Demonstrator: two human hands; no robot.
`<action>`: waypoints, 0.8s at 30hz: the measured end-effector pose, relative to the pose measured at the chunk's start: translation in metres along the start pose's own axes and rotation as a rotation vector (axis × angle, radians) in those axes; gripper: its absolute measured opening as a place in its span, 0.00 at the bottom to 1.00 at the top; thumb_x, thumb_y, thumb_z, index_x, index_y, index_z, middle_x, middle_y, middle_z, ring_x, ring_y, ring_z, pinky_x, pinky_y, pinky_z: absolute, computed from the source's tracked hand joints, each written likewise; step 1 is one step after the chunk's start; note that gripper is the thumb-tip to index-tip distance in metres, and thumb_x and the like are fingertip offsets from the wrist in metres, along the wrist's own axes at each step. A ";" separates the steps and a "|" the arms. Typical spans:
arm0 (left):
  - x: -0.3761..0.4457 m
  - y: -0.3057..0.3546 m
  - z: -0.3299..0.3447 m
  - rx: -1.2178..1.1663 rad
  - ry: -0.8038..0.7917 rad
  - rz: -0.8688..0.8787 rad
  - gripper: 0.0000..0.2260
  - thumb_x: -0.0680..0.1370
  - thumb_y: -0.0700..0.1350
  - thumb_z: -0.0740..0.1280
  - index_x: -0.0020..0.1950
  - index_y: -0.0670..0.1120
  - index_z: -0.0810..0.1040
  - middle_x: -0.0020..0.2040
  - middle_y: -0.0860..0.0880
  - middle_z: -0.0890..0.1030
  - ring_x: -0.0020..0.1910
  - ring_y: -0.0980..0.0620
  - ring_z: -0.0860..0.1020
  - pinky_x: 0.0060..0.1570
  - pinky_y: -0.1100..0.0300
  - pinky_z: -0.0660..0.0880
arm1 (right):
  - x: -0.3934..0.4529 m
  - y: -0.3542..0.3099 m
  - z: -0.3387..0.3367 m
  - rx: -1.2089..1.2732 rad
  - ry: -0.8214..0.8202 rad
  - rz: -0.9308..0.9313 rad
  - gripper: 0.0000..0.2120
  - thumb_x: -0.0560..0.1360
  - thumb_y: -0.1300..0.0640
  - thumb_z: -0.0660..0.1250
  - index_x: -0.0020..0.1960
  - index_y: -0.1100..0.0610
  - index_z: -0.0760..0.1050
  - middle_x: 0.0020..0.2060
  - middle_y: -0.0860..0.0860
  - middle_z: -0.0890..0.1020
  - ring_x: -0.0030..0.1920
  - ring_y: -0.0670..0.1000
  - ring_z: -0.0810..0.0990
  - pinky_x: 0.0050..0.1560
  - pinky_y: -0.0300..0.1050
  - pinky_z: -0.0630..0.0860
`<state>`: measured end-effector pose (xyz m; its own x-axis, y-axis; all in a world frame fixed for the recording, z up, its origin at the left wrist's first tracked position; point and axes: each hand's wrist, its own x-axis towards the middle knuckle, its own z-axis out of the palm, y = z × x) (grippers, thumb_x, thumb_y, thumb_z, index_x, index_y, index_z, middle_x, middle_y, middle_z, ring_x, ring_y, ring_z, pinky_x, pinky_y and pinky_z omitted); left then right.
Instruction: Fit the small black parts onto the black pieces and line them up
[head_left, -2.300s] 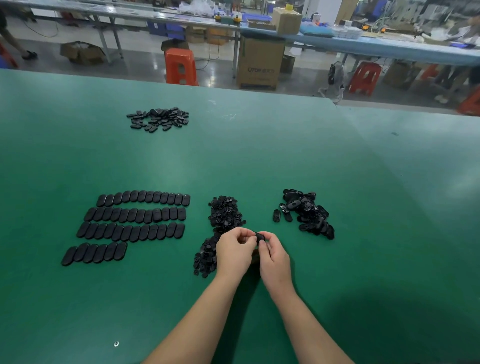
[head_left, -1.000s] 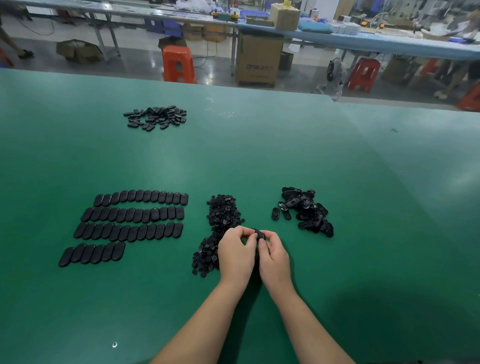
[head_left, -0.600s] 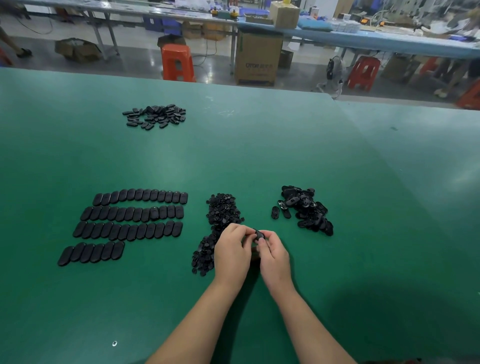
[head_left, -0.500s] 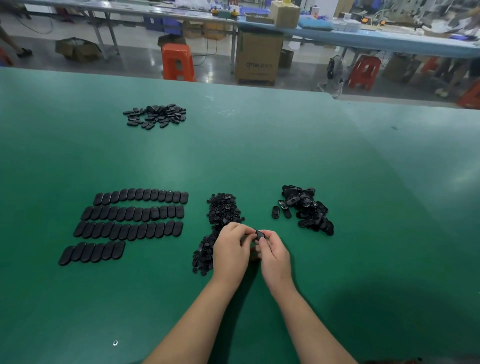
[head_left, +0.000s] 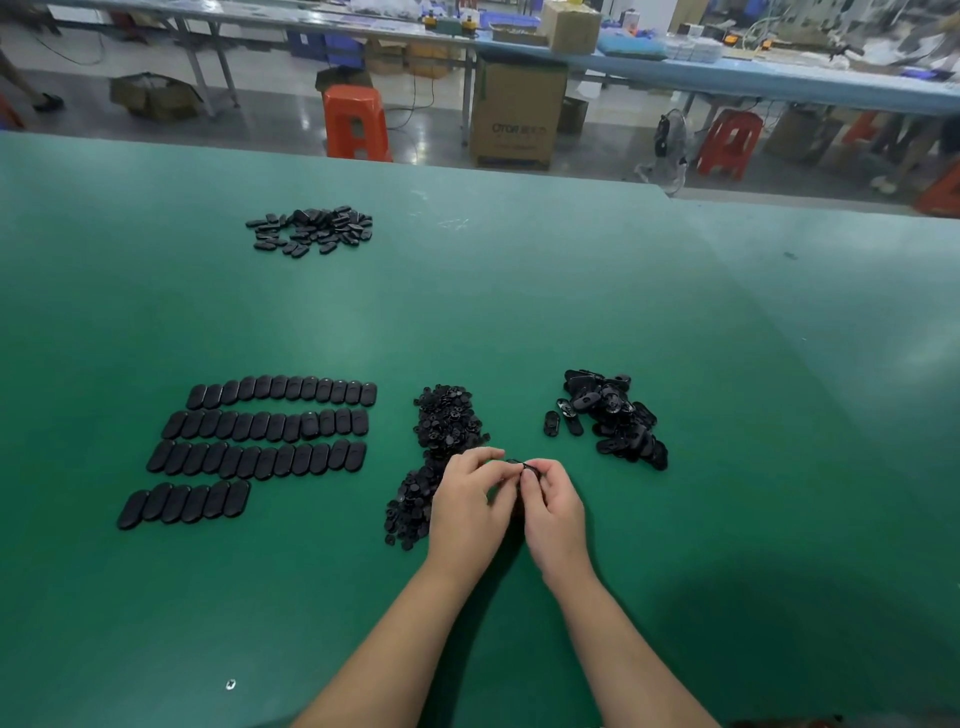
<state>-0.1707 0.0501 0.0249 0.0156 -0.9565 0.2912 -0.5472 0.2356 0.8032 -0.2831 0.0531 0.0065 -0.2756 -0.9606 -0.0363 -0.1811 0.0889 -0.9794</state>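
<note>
My left hand (head_left: 470, 506) and my right hand (head_left: 553, 506) meet at the fingertips over the green table (head_left: 519, 312). Together they pinch one black piece (head_left: 525, 466), mostly hidden by the fingers. A heap of small black parts (head_left: 441, 436) lies just left of my left hand. A heap of loose black oval pieces (head_left: 613, 415) lies to the upper right of my hands. Several rows of oval pieces (head_left: 260, 441) are lined up side by side at the left.
Another small heap of black pieces (head_left: 311, 231) lies far back on the left. Beyond the table's far edge stand an orange stool (head_left: 356, 122), a cardboard box (head_left: 517, 114) and a long blue workbench (head_left: 727, 78). A tiny white speck (head_left: 230, 684) lies near the front.
My hands have stayed in the same place, with only small finger movements on the piece held between them. The heaps and rows have not moved.
</note>
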 end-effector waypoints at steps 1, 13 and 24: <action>0.001 0.002 0.000 -0.043 -0.012 -0.036 0.06 0.78 0.41 0.71 0.51 0.49 0.86 0.52 0.57 0.80 0.54 0.62 0.76 0.54 0.71 0.71 | 0.000 0.000 0.000 -0.013 -0.010 -0.008 0.06 0.83 0.61 0.63 0.49 0.51 0.75 0.42 0.49 0.84 0.46 0.48 0.82 0.52 0.52 0.79; 0.014 0.007 -0.003 -0.232 -0.106 -0.382 0.04 0.77 0.44 0.72 0.46 0.53 0.83 0.40 0.56 0.84 0.40 0.63 0.80 0.40 0.72 0.73 | 0.001 0.001 0.001 -0.123 0.005 -0.023 0.09 0.84 0.59 0.61 0.49 0.47 0.73 0.43 0.46 0.82 0.44 0.43 0.80 0.48 0.49 0.78; 0.012 0.013 -0.003 -0.157 -0.086 -0.356 0.05 0.77 0.45 0.72 0.42 0.55 0.80 0.37 0.56 0.82 0.37 0.66 0.77 0.34 0.72 0.70 | 0.001 0.003 0.001 -0.067 0.009 -0.034 0.09 0.83 0.59 0.62 0.49 0.47 0.76 0.43 0.45 0.84 0.47 0.48 0.82 0.50 0.49 0.79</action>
<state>-0.1750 0.0422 0.0401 0.1070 -0.9925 -0.0588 -0.3856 -0.0959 0.9177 -0.2834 0.0522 0.0031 -0.2770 -0.9609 -0.0015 -0.2527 0.0743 -0.9647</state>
